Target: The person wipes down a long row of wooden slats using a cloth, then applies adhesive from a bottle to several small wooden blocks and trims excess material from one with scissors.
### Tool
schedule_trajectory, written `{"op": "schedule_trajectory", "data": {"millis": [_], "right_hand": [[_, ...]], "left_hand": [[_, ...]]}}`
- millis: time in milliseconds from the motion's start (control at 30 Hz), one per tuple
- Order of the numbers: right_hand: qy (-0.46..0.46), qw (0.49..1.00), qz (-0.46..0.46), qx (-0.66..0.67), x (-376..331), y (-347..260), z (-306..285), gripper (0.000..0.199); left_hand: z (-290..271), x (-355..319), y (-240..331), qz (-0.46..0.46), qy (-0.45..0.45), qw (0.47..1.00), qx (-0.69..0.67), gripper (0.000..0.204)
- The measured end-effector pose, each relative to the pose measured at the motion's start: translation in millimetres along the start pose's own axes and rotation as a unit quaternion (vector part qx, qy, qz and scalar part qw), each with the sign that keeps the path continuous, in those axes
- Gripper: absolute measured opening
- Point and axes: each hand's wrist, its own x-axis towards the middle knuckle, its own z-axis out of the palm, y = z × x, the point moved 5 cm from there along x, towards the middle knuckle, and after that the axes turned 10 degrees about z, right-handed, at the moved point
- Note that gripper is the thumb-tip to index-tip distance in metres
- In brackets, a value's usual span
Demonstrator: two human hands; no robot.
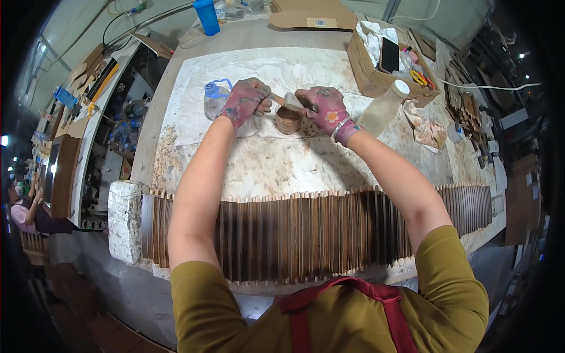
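Observation:
Both my hands wear stained pink gloves with a flower print. My left hand (247, 102) is closed on one end of a thin brown wooden strip (275, 98). My right hand (327, 109) is closed around a small pale block-like piece (292, 102), which meets the strip's other end; its exact kind is unclear. Just below the gap between my hands stands a round brown pot (288, 121), its top partly hidden. A clear jug with a blue handle (214, 100) stands beside my left hand. Close to my right wrist is a cloudy plastic bottle with a white cap (382, 109).
A long row of dark brown wooden strips (306, 235) lies across the near edge, under my forearms. At far right a cardboard box (371, 73) holds a phone, tissues and scissors. A crumpled stained cloth (427, 130) lies near it. A blue cup (206, 17) stands far back.

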Motion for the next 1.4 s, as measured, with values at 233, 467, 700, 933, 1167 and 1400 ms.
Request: {"op": "schedule_trajectory", "data": {"millis": [233,467,700,933,1167,1400], "right_hand": [[-0.035,0.994,0.048,0.092,7.2,-13.1,1.8,0.027],[-0.138,0.983,0.115,0.041,3.7,-10.5,9.0,0.029],[-0.264,0.613,0.448,0.595,-25.4,23.8,39.1,0.024],[-0.280,0.421,0.475,0.720,-38.9,5.1,37.9,0.030],[-0.271,0.276,0.441,0.810,-37.7,-4.7,47.4,0.037],[-0.205,0.311,0.457,0.808,-36.6,-8.2,39.4,0.036]], "left_hand": [[-15.1,-6.9,4.6,0.015,-0.005,1.000,-0.014,0.003],[-22.0,-4.3,-0.8,0.031,0.041,0.998,0.028,0.008],[-29.9,-12.0,-31.4,0.043,0.096,0.990,-0.097,0.006],[-3.0,-33.7,-62.2,0.043,0.117,0.959,-0.254,0.008],[19.0,-36.1,-98.1,0.043,0.147,0.936,-0.316,0.015],[17.3,-41.4,-82.7,0.091,-0.041,0.890,-0.444,0.013]]}}
